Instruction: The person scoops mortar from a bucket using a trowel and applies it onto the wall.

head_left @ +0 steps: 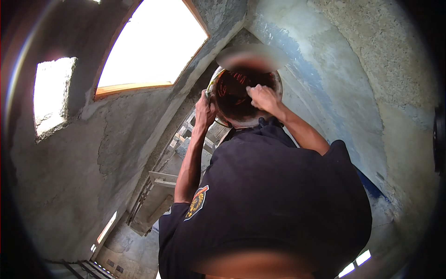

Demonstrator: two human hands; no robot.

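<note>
A round, pale-rimmed bucket is in front of my body, its inside dark brown with thin reddish streaks. I cannot tell whether those streaks are strands or reflections. At its left side, my left hand is closed on the rim. My right hand reaches in over the right part of the opening, fingers curled together. What they hold, if anything, is too small to make out. A blurred patch covers the bucket's far edge.
Rough grey plaster walls rise on the left, with a bright, wood-framed window opening and a smaller opening. A blue-stained wall stands close on the right. Boards lie below my left forearm.
</note>
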